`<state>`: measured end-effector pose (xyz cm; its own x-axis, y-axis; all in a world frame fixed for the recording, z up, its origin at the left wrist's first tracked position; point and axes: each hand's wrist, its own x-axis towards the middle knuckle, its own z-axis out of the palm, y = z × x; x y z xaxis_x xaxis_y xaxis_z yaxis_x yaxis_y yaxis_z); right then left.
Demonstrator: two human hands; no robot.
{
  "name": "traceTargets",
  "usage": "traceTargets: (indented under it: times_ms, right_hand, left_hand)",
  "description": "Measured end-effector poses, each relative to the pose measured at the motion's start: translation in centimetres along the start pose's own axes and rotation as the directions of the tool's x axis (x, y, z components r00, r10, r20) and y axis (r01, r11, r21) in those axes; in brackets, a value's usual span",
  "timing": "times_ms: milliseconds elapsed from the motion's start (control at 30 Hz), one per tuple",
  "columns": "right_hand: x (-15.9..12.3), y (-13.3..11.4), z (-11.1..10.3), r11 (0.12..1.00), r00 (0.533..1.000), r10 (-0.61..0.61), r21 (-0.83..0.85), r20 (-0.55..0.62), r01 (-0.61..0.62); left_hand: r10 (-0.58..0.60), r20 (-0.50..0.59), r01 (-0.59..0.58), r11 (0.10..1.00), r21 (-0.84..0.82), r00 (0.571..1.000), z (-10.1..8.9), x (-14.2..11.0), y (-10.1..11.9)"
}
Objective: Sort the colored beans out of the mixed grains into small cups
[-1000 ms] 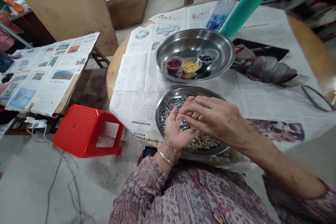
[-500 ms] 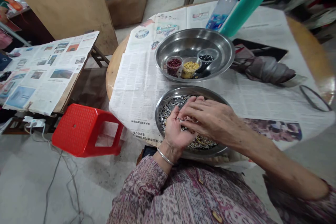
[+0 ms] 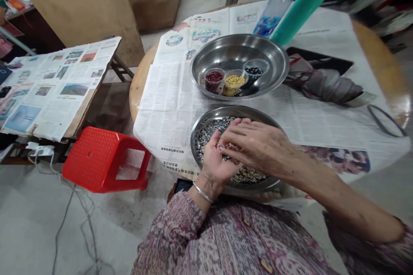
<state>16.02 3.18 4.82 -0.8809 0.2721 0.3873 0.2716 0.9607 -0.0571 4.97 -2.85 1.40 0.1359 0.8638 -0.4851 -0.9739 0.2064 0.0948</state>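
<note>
We log left hand palm up, grip loosely cupped, likely to keep loose bits from rolling off; palm contents hidden, can't tell. Near bowl sits under both hands, mixed grains spread inside, probably so spills land there. Far bowl just behind holds red-grain cup, yellow-grain cup and black-grain cup, presumably grouped for reach. Right hand touches the left from above, fingers bent; can't tell whether its grip pinches anything. Edges: red stool beyond the left side of the table; newspaper left of both bowls suggests sideways room; near bowl hugs the front edge; grey bundle crowds far bowl's right.
</note>
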Motion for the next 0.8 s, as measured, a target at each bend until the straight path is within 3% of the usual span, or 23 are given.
traceTargets:
  times_ms: [133, 267, 433, 533, 633, 800]
  right_hand:
    - [0.6, 0.3, -0.1, 0.995, 0.994, 0.098, -0.019, -0.051, -0.099]
    - [0.4, 0.4, -0.4, 0.990, 0.990, 0.130, 0.067, -0.050, -0.127]
    - [-0.2, 0.3, -0.1, 1.000, 0.999, 0.000, 0.016, -0.033, 0.001]
    - [0.1, 0.4, 0.2, 0.999, 1.000, -0.009, -0.049, -0.017, 0.008]
    - [0.6, 0.6, 0.0, 0.993, 0.996, 0.068, -0.088, -0.057, -0.073]
    - [0.3, 0.6, -0.6, 0.986, 0.988, 0.152, 0.074, -0.029, -0.150]
  left_hand:
    - [-0.072, -0.174, 0.068, 0.997, -0.032, 0.982, 0.4, -0.3, 0.2]
    - [-0.058, -0.129, 0.052, 0.997, -0.052, 0.990, 0.6, -0.6, 0.2]
    - [-0.021, 0.062, 0.023, 0.999, -0.030, 0.998, 0.1, -0.3, -0.1]
    - [-0.084, -0.050, 0.080, 0.994, -0.076, 0.995, 0.2, -0.3, -0.1]
    - [-0.120, -0.185, 0.092, 0.984, -0.154, 0.975, 0.8, -0.6, -0.1]
    - [-0.105, -0.144, 0.089, 0.990, -0.113, 0.984, 1.4, -1.0, 0.0]
